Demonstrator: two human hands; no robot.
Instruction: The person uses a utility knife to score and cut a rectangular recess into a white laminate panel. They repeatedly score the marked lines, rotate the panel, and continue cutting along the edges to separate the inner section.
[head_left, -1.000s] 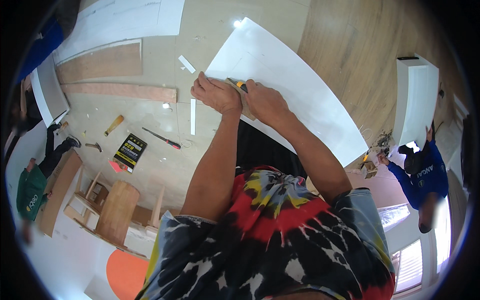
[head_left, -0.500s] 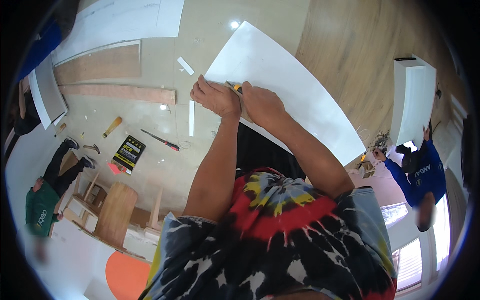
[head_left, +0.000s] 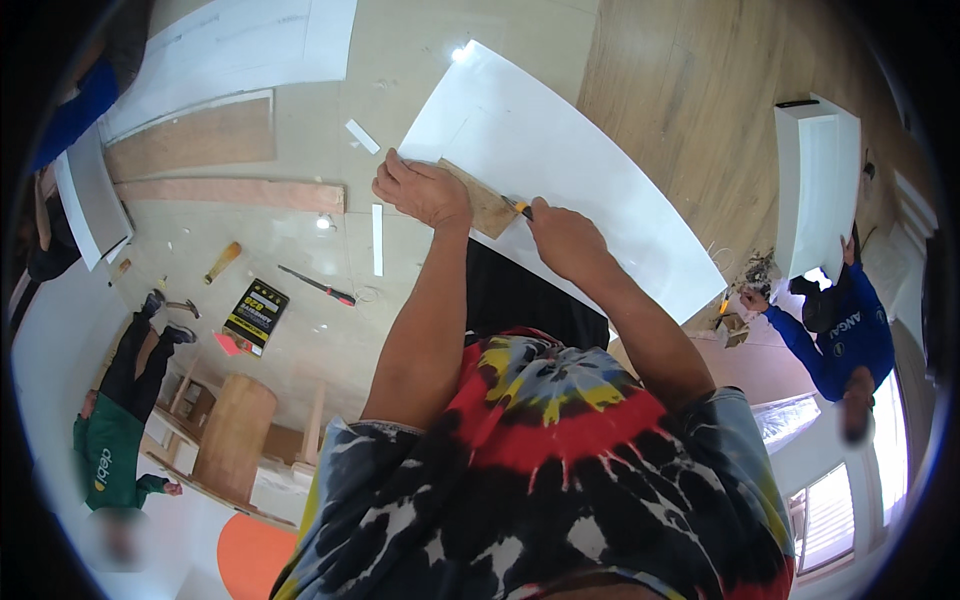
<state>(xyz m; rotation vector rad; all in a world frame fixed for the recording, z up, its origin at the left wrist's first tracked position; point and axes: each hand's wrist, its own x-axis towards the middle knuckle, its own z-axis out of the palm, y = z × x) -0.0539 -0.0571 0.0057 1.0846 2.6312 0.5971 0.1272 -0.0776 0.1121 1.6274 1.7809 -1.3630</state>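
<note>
A large white sheet (head_left: 590, 180) lies in front of me, with a tan rectangular board piece (head_left: 481, 204) on it. My left hand (head_left: 425, 192) grips that piece at its far left end, fingers curled at the sheet's edge. My right hand (head_left: 565, 240) holds a yellow-and-black utility knife (head_left: 520, 207), its blade end at the board's right edge. Narrow white strips (head_left: 377, 240) lie left of the sheet on the tiled floor.
Left are a screwdriver (head_left: 315, 285), a wooden-handled tool (head_left: 222, 262), a hammer (head_left: 183, 308), a black-yellow package (head_left: 255, 315) and planks (head_left: 230, 193). A green-shirted co-worker (head_left: 110, 440) is lower left, a blue-sleeved one (head_left: 75, 110) upper left, another (head_left: 855, 330) with a white panel (head_left: 815, 185) right.
My right hand and the knife have moved right and down along the sheet, exposing more of the tan piece. The green-shirted co-worker has shifted position.
</note>
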